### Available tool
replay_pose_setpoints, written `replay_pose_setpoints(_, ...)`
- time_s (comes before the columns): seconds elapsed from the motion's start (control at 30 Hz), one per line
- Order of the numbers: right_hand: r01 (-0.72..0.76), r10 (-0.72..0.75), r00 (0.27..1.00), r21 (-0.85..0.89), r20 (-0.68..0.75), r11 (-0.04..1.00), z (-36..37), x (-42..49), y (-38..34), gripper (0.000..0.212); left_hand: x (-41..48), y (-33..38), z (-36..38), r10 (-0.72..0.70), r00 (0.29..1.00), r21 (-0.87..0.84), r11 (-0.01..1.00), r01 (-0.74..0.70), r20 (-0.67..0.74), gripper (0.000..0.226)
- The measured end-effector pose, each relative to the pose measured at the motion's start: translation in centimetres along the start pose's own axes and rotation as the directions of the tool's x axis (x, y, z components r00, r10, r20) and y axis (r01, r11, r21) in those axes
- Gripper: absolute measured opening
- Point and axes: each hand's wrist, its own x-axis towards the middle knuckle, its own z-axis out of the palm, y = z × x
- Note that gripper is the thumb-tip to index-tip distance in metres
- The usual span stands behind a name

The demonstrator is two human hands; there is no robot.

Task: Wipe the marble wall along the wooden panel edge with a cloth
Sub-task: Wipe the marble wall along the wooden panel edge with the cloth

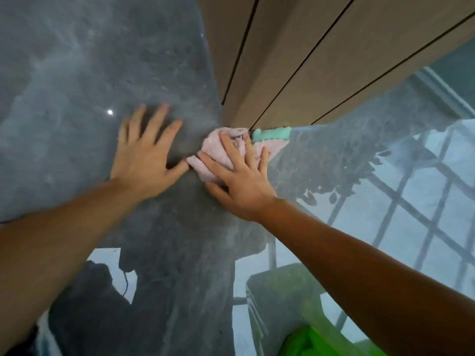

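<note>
A glossy grey marble wall (pixel 84 73) fills the view. A brown wooden panel (pixel 295 52) with dark vertical grooves meets it at the upper right. A crumpled pink cloth (pixel 213 155) with a teal green edge (pixel 271 134) lies against the marble right at the panel's lower end. My right hand (pixel 239 176) presses flat on the cloth, fingers spread over it. To the cloth's left, my left hand (pixel 146 155) rests flat on the bare marble, fingers apart, its thumb almost touching the cloth.
The polished marble mirrors a window grid (pixel 411 201), dark foliage and my own dark outline. Something bright green (pixel 321 340) shows at the bottom edge. Both forearms reach in from the lower corners.
</note>
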Motion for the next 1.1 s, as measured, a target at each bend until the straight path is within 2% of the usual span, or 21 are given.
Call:
replay_pose_setpoints(0.07, -0.040, 0.042, 0.999, -0.057, 0.026, 0.998, 0.5, 0.9, -1.6, 0.065, -0.8, -3.6, -0.6, -0.273, 0.962, 0.012, 0.962, 0.273, 0.012, 0.088)
replay_pose_setpoints(0.13, -0.044, 0.047, 0.998, -0.096, 0.031, 0.994, 0.9, 1.2, -2.4, 0.071, -1.8, -5.7, -0.7, -0.385, 0.923, 0.053, 0.922, 0.383, 0.025, 0.089)
replay_pose_setpoints(0.3, 0.076, -0.078, 0.997, -0.170, -0.003, 0.983, 1.4, 3.4, -2.7, 0.078, -1.7, -6.0, -0.4, -0.363, 0.931, 0.064, 0.931, 0.360, 0.037, 0.089)
replay_pose_setpoints(0.37, -0.007, 0.004, 1.000, -0.145, -0.020, 0.989, 1.4, 5.3, -3.8, 0.082, -1.7, -6.1, -0.3, -0.362, 0.932, 0.065, 0.931, 0.360, 0.021, 0.089)
replay_pose_setpoints(0.5, -0.299, 0.298, 0.954, -0.042, -0.026, 0.953, 1.7, 8.8, -8.3, 0.086, -1.8, -6.1, -0.5, -0.357, 0.934, 0.034, 0.934, 0.356, 0.026, 0.091)
replay_pose_setpoints(0.57, -0.345, 0.346, 0.938, 0.044, -0.015, 0.938, 1.4, 10.7, -9.6, 0.082, -1.7, -6.1, -0.7, -0.367, 0.930, 0.035, 0.930, 0.366, 0.032, 0.091)
replay_pose_setpoints(0.73, -0.184, 0.188, 0.978, 0.049, -0.091, 0.982, -1.7, 20.6, -6.4, 0.067, -2.1, -6.1, -0.6, -0.348, 0.937, 0.054, 0.936, 0.346, 0.022, 0.088)
replay_pose_setpoints(0.9, -0.274, 0.274, 0.962, 0.093, 0.012, 0.957, -5.6, 32.5, -4.2, 0.064, -2.1, -6.3, -0.2, -0.341, 0.940, 0.063, 0.938, 0.342, -0.025, 0.088)
replay_pose_setpoints(1.0, -0.238, 0.240, 0.970, 0.048, -0.033, 0.970, -5.4, 31.2, -4.6, 0.067, -2.0, -6.4, -0.4, -0.344, 0.939, 0.068, 0.936, 0.344, -0.020, 0.088)
replay_pose_setpoints(1.1, -0.180, 0.186, 0.976, 0.064, -0.114, 0.982, -3.3, 25.1, -5.2, 0.071, -1.9, -6.2, -0.6, -0.354, 0.935, 0.056, 0.934, 0.353, -0.007, 0.089)
